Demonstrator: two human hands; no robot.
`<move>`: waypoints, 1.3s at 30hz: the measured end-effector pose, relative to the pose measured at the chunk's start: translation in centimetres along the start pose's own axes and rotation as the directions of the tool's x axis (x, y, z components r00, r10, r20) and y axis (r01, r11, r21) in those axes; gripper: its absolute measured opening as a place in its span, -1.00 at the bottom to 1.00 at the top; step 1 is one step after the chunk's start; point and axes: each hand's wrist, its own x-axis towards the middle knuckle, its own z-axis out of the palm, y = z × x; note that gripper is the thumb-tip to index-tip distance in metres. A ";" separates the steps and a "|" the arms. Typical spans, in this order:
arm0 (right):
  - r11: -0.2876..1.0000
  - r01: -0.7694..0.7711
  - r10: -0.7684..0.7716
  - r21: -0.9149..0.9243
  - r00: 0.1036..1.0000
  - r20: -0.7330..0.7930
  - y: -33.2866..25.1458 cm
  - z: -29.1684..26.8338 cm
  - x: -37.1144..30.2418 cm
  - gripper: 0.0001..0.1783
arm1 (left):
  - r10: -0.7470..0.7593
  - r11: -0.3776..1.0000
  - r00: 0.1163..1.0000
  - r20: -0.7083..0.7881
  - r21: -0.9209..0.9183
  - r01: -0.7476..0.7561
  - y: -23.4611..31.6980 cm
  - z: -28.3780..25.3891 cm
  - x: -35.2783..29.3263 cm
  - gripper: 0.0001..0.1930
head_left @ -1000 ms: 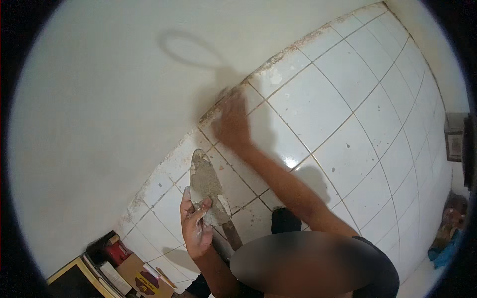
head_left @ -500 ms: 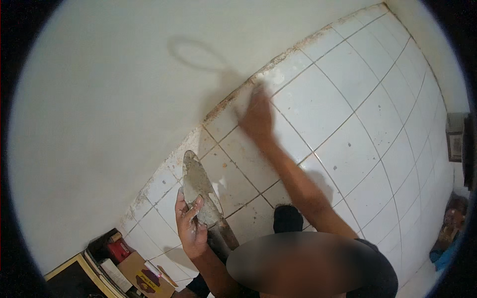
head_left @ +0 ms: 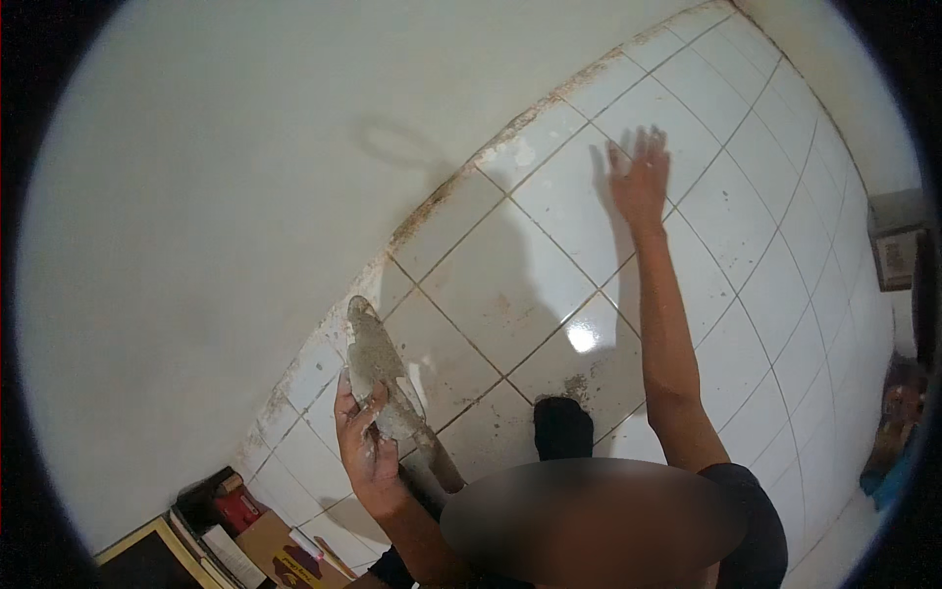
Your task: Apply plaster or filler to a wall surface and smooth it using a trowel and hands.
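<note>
A leaf-shaped trowel (head_left: 376,358), its blade coated in grey, grainy, crusted residue and its handle (head_left: 444,463) narrow and dull brown, lies aslant in the left hand (head_left: 367,447), over the left part of a floor of glossy white square tiles (head_left: 579,206) with dark joints. A smooth off-white wall (head_left: 196,245) meets these tiles along a rough, crumbling brown strip (head_left: 432,209); greyish specks and a bright reflection mark the glazed surface. The left fingers, smeared with pale material, are partly curled, the thumb laid over the lower blade and the others at its edge and behind it. The right hand (head_left: 643,187) holds nothing; its fingers are spread well apart, and whether they touch the tiles cannot be told. The right forearm extends almost straight up from a dark sleeve (head_left: 751,501), the hand well apart from the trowel; the left forearm slants inward, its hand raised. At lower left stand a brown cardboard box (head_left: 270,540) and a red object (head_left: 235,508).
</note>
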 end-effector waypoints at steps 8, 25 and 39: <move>0.690 0.250 -0.644 0.679 0.640 0.419 -15.7 -3.0 -22.1 -0.12 | -0.028 0.999 0.992 0.120 -0.043 0.033 0.2 1.2 1.1 -0.38; 0.839 -0.455 0.427 -0.299 0.891 -0.156 27.8 -19.7 -10.9 -0.19 | -0.022 1.000 0.926 0.377 0.018 0.017 0.9 1.8 2.5 -0.45; 0.779 0.259 -0.557 0.571 0.704 0.440 -6.6 -11.5 -18.1 -0.03 | -0.055 0.998 0.948 0.315 -0.008 0.061 0.1 1.7 3.0 -0.47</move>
